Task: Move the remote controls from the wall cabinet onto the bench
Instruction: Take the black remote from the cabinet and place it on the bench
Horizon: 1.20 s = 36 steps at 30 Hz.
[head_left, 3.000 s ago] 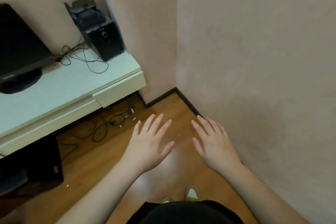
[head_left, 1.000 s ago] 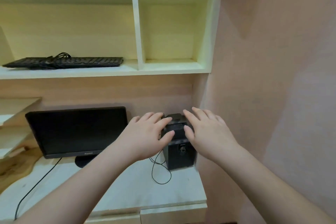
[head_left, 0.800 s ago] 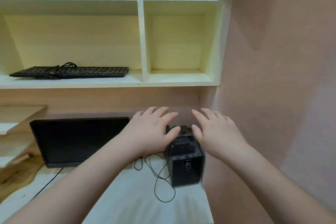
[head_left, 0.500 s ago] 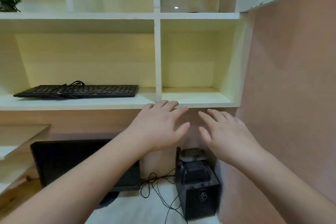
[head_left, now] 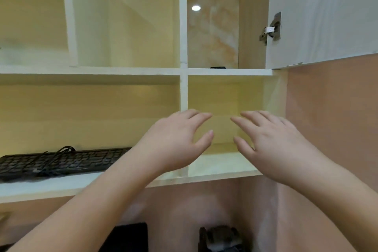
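The wall cabinet fills the view, a cream grid of open compartments. On the upper right shelf a thin dark edge shows above the shelf lip; I cannot tell whether it is a remote control. My left hand and my right hand are raised side by side in front of the lower right compartment, fingers spread, holding nothing. Both are well below the upper shelf. The bench is out of view.
A black keyboard with its cable lies on the lower left shelf. An open white cabinet door with a metal hinge hangs at the upper right. A pink wall is on the right. A monitor top and a black speaker sit below.
My view has tilted up from the floor to the cabinet. Both hands have risen with it, from in front of the speaker to the lower right compartment. The upper shelf has come into sight.
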Available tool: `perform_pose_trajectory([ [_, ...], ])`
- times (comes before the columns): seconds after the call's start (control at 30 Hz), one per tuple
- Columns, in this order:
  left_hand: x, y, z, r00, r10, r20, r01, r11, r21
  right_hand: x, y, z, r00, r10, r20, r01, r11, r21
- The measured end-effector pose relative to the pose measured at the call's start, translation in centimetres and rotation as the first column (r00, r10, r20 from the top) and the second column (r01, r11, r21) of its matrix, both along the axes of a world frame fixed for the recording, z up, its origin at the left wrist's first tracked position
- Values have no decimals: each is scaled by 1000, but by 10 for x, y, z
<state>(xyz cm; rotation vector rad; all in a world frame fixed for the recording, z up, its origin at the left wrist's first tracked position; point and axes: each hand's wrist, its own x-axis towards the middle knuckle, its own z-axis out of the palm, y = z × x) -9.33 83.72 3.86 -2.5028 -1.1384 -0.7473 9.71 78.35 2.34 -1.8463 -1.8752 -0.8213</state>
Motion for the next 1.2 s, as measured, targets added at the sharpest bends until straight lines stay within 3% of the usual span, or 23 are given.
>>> perform_pose_trajectory([
  [0.43,54,28,73,993,-36,116,1,958,287,51,32,81,998,70,10,-70,981,182],
  [0.73,72,74,123,987,-30,157,-4,978,210,79,85,106,987,151,52,-160,947,278],
  [0.93,97,112,153,988,79,136,-95,988,119,80,123,135,978,209,-18,-200,956,213],
  [1.1,112,140,166,954,235,186,-248,967,53,74,156,159,985,162,-58,-152,977,152],
  [1.2,118,151,167,942,243,233,-243,970,-26,70,170,174,983,162,-90,-150,981,125],
])
